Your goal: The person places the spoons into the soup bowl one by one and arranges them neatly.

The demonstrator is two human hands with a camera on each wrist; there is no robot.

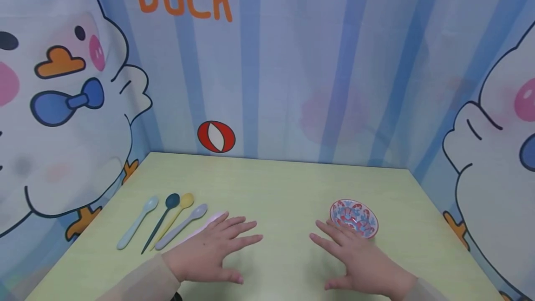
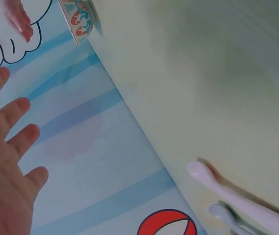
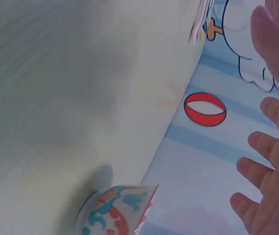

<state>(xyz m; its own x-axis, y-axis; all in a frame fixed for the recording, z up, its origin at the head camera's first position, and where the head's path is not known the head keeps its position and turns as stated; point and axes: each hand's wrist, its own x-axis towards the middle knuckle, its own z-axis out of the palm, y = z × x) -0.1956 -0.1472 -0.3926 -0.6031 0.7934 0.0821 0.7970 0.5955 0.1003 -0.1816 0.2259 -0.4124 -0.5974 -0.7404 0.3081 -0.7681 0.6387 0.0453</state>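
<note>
Both hands hover above the table with fingers spread, and neither holds anything. My left hand (image 1: 213,252) is at the centre-left, partly covering a pink spoon (image 2: 237,200). Left of it lie a lilac spoon (image 1: 181,226), a yellow spoon (image 1: 173,217), a dark teal spoon (image 1: 160,219) and a pale blue spoon (image 1: 140,219), side by side and slanted. My right hand (image 1: 363,261) is in front of a small bowl (image 1: 355,215) with a red and blue pattern, hiding part of its near rim. In the right wrist view the bowl stands upright on the table.
The pale yellow-green table (image 1: 276,189) meets a striped blue curtain (image 1: 284,59) at its back edge. Duck drawings cover the cloth on the left and right sides. A red and white ball (image 1: 216,136) is printed low on the curtain.
</note>
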